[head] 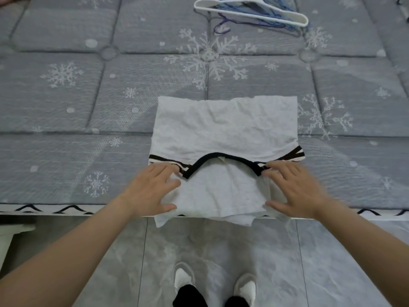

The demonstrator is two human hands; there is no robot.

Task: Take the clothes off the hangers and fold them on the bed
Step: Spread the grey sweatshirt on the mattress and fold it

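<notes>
Both hands flat on a half-folded white shirt at the bed's near edge.

The left hand [150, 191] and right hand [294, 191] rest on the shirt [223, 129] with fingers spread, gripping nothing. Its lower hem hangs off the bed [66, 96], partly hidden. A white hanger [252, 11] lies well apart, the frame's top edge cutting off the blue hangers beneath it.

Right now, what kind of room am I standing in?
Most likely a bedroom: a quilted snowflake mattress, a half-folded white shirt on it, and a white hanger lying further back.
</notes>
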